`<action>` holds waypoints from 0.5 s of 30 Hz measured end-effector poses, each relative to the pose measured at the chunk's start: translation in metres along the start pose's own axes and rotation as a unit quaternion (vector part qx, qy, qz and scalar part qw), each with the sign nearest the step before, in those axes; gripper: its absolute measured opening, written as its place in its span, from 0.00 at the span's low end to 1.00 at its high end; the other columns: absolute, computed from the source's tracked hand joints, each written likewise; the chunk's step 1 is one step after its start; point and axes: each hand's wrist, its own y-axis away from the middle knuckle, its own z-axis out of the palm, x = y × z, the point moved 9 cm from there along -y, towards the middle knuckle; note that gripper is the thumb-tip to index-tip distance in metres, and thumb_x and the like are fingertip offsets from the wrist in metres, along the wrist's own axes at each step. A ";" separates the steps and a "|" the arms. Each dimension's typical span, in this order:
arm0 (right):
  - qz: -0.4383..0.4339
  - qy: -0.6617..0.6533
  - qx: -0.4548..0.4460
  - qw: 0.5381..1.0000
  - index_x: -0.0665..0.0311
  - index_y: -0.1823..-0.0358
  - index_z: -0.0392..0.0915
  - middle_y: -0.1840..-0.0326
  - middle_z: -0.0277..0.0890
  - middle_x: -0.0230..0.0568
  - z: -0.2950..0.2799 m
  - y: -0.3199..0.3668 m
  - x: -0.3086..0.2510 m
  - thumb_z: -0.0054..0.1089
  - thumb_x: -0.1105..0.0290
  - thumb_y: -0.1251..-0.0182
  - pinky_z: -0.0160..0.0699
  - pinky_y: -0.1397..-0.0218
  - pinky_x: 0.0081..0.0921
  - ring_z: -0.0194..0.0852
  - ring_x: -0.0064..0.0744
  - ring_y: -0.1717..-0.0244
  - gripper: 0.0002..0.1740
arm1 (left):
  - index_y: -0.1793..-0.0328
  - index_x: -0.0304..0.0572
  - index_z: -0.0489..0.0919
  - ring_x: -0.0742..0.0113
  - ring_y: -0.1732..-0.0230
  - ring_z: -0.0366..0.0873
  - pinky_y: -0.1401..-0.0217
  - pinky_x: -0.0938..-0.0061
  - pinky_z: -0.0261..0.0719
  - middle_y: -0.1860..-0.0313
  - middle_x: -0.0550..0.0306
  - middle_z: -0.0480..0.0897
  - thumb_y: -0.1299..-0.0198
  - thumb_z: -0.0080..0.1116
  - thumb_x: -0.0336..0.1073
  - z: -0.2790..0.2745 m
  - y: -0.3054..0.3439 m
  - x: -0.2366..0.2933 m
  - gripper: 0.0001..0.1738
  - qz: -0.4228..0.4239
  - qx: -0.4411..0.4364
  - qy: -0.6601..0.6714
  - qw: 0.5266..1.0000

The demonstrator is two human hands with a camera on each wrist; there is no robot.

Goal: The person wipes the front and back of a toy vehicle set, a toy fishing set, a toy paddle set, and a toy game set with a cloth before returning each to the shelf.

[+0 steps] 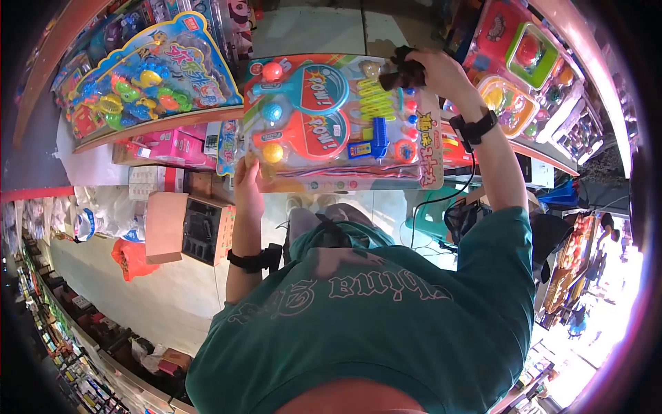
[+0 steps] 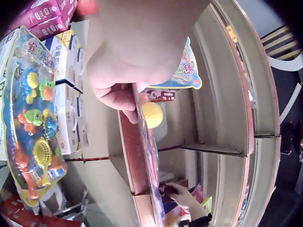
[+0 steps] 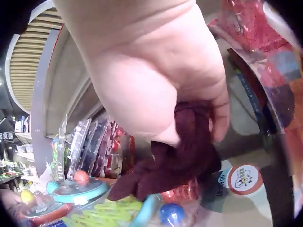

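Observation:
A flat toy pack (image 1: 358,131) with two "POW!" paddles, balls and a green spring is held up before the body in the head view. The left hand (image 1: 248,186) grips its lower left corner; in the left wrist view that hand (image 2: 128,71) pinches the card's edge beside a yellow ball (image 2: 152,115). At the pack's upper right, the right hand (image 1: 445,76) holds a bunched dark cloth (image 1: 405,67). In the right wrist view the right hand (image 3: 156,85) has fingers and thumb round the maroon cloth (image 3: 170,165), which hangs over the pack near a blue ball (image 3: 171,214).
Another toy pack (image 1: 138,86) lies at the left on a shelf, with pink boxes (image 1: 178,148) below. Boxed toys (image 1: 531,52) stand at the right. An open carton (image 1: 207,228) and a red bag (image 1: 133,259) are lower left; a green stool (image 1: 431,214) is lower right.

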 end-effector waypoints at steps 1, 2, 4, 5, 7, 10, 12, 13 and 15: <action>0.029 0.020 -0.004 0.999 0.60 0.48 0.77 0.55 0.78 0.49 0.002 0.007 0.006 0.51 0.82 0.47 0.76 0.49 0.42 0.77 0.54 0.53 0.23 | 0.39 0.40 0.74 0.76 0.50 0.74 0.48 0.80 0.72 0.50 0.63 0.79 0.34 0.55 0.30 0.001 0.000 0.001 0.18 -0.005 -0.006 -0.009 1.000; 0.057 0.039 -0.008 0.998 0.60 0.47 0.77 0.55 0.78 0.49 0.004 0.013 0.011 0.51 0.82 0.46 0.76 0.49 0.42 0.77 0.54 0.53 0.23 | 0.38 0.40 0.74 0.76 0.50 0.74 0.47 0.79 0.73 0.50 0.62 0.79 0.34 0.54 0.30 0.001 0.002 0.002 0.18 -0.010 0.004 -0.002 1.000; 0.068 0.030 0.006 0.997 0.60 0.46 0.76 0.55 0.78 0.51 0.002 0.023 0.011 0.51 0.82 0.46 0.76 0.48 0.43 0.77 0.54 0.52 0.24 | 0.38 0.40 0.73 0.75 0.50 0.74 0.47 0.78 0.73 0.49 0.62 0.79 0.34 0.54 0.31 0.002 0.005 0.004 0.18 -0.019 0.024 0.011 0.999; 0.073 0.026 0.013 0.997 0.60 0.46 0.76 0.55 0.78 0.52 0.001 0.028 0.011 0.51 0.82 0.46 0.76 0.48 0.43 0.77 0.54 0.52 0.24 | 0.38 0.39 0.73 0.74 0.49 0.74 0.46 0.78 0.73 0.48 0.61 0.78 0.34 0.54 0.31 0.000 0.004 0.001 0.18 -0.029 0.019 0.012 0.999; 0.090 0.034 -0.007 0.995 0.61 0.46 0.76 0.56 0.77 0.54 0.007 0.034 0.014 0.50 0.81 0.45 0.77 0.48 0.44 0.77 0.55 0.53 0.23 | 0.37 0.38 0.72 0.72 0.47 0.75 0.44 0.76 0.73 0.47 0.60 0.78 0.33 0.53 0.31 -0.001 0.001 -0.003 0.19 -0.048 0.011 0.015 0.999; 0.109 0.036 -0.033 0.993 0.62 0.46 0.75 0.56 0.77 0.57 0.013 0.043 0.013 0.50 0.79 0.45 0.77 0.48 0.45 0.78 0.57 0.55 0.22 | 0.45 0.39 0.76 0.79 0.53 0.71 0.48 0.81 0.68 0.55 0.66 0.77 0.34 0.54 0.31 0.008 0.003 0.005 0.13 -0.020 0.008 0.043 0.999; 0.105 0.035 -0.035 0.993 0.62 0.49 0.76 0.59 0.77 0.56 0.017 0.051 0.007 0.50 0.77 0.43 0.78 0.50 0.45 0.78 0.56 0.56 0.19 | 0.44 0.39 0.76 0.78 0.52 0.72 0.46 0.81 0.68 0.54 0.65 0.77 0.34 0.54 0.31 0.007 0.003 0.005 0.13 -0.023 -0.003 0.043 0.999; 0.095 0.036 -0.028 0.994 0.62 0.51 0.76 0.60 0.78 0.55 0.016 0.056 0.002 0.50 0.75 0.42 0.79 0.52 0.45 0.79 0.55 0.57 0.17 | 0.44 0.38 0.76 0.77 0.52 0.72 0.46 0.80 0.68 0.53 0.64 0.77 0.34 0.54 0.31 0.009 0.004 0.010 0.14 -0.022 -0.006 0.043 0.999; 0.093 0.034 -0.031 0.995 0.63 0.52 0.77 0.62 0.79 0.55 0.018 0.065 -0.005 0.50 0.73 0.41 0.79 0.53 0.44 0.80 0.54 0.57 0.15 | 0.43 0.38 0.76 0.77 0.52 0.72 0.46 0.80 0.68 0.53 0.64 0.77 0.34 0.54 0.32 0.011 0.010 0.018 0.14 -0.028 0.011 0.041 0.999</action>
